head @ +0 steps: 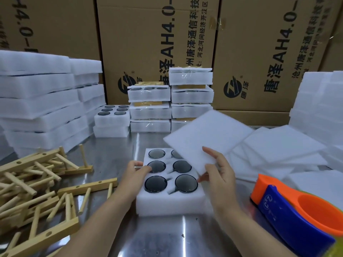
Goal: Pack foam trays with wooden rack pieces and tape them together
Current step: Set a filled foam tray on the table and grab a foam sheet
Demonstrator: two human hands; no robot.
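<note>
Back wall: brown cardboard cartons point(148, 43) with black print, stacked the full width of the view.
Bench: bare brushed-steel table point(115, 158), reflective.
Left of the bench: tall stacks of thick white foam blocks point(37, 108), edges uneven. On the right, a matching white foam stack point(319, 101).
Centre back: two columns of film-wrapped foam bundles point(191, 93), with tan wood showing between the layers. Just left of them stands an uncovered six-hole foam tray point(111, 117) on another block.
Near left: loose heap of pale wooden rack pieces point(33, 182), drilled rails and dowels lying crossed. One piece stands with a dowel upright.
Right, mid-bench: fanned pile of flat white foam sheets point(278, 143).
Near right corner: orange and blue plastic tape dispenser point(289, 210), lying on the table.

Task item: white foam tray point(167, 203) sits flat at bench centre, directly in front of the person. It holds six dark round glass cups point(186, 183) in two rows of three.
Thin white square foam sheet point(204, 138) is held tilted above the tray's far right corner, partly hiding the far right cup.
Right hand point(219, 169): fingers pinch the sheet's near corner, with the thumb on top and other fingers beneath.
Left hand point(135, 173): fingers curl round the tray's left edge and the thumb rests on top beside the middle left cup.
</note>
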